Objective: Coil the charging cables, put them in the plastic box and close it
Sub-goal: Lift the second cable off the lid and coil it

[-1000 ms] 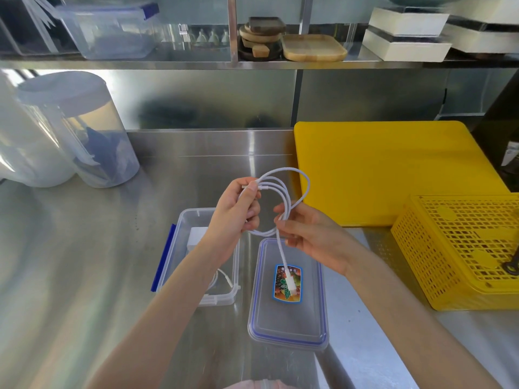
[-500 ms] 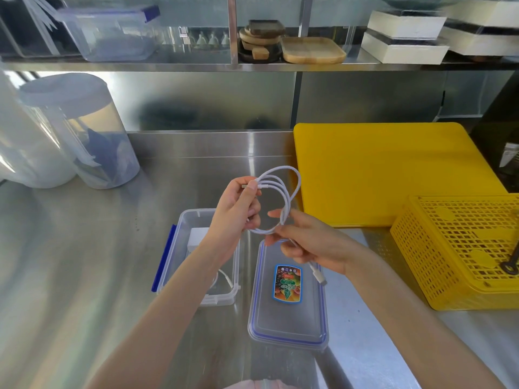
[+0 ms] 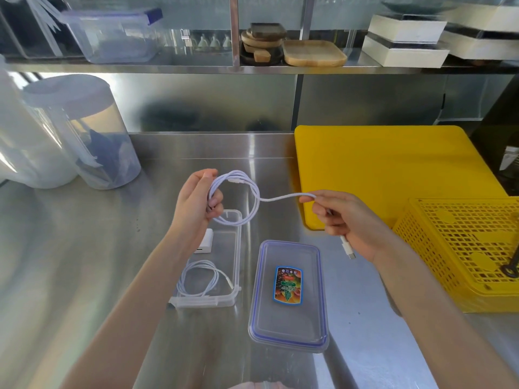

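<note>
My left hand [image 3: 200,199]: it grips the coiled loops of the white cable [image 3: 241,197], fingers curled round the bundle, above the far end of the box.
My right hand [image 3: 346,220]: it pinches the free tail of the same cable, pulled out to the right; the plug [image 3: 348,249] hangs below my palm.
Step in hand: I think I must wrap this tail around the loops, or lay it as one more loop, so the coil does not open.
How to do it well: keep the left grip firm, guide the tail with little slack, do not bend near the plug.
Plastic box [image 3: 237,242]: open on the steel counter [image 3: 84,262], under my left hand; one coiled cable [image 3: 200,279] and a white charger [image 3: 205,242] lie inside already.
Lid [image 3: 289,327]: flat, just beside the box on the right, not yet on.
</note>
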`<state>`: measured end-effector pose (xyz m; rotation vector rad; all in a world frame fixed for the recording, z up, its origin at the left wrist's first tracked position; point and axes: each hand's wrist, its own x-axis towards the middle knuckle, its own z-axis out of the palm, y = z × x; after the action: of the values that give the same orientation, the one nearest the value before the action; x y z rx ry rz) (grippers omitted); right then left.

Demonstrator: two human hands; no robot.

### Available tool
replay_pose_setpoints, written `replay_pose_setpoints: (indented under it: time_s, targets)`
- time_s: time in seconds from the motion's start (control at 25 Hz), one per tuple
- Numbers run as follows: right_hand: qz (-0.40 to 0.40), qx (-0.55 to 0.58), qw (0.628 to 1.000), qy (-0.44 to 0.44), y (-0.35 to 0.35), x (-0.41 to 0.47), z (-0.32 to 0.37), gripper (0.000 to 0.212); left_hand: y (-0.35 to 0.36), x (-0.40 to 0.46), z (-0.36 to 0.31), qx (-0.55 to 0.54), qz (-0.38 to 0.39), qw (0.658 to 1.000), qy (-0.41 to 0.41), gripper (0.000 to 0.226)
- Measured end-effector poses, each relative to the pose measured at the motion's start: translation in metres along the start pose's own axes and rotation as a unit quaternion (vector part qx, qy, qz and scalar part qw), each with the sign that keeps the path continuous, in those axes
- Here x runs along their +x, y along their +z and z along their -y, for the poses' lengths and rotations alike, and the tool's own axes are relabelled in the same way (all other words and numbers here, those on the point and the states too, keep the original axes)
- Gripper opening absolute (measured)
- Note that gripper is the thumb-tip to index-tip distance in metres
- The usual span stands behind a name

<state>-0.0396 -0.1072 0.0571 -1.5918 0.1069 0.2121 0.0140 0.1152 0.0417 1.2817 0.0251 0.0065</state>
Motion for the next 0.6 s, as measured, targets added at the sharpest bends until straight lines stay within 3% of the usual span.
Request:
replay_pose_setpoints:
  time_s: [0.24, 0.44, 0.6]
  targets:
    - [-0.046, 0.036, 0.997, -0.051, -0.005, 0.004, 0.01, 0.03, 0.001, 0.0, 0.011, 0.122, 0.091, 0.988, -0.006, 0.019]
    - [-0.062, 0.012, 0.995, -0.082, -0.006, 0.005, 0.019, 0.03, 0.009, -0.002, 0.014, 0.274, 0.108, 0.956, 0.008, 0.008]
    - [-0.033, -0.03, 0.994, -0.097, -0.006, 0.004, 0.024, 0.031, 0.016, -0.008, 0.021, 0.378, 0.185, 0.907, -0.026, 0.014]
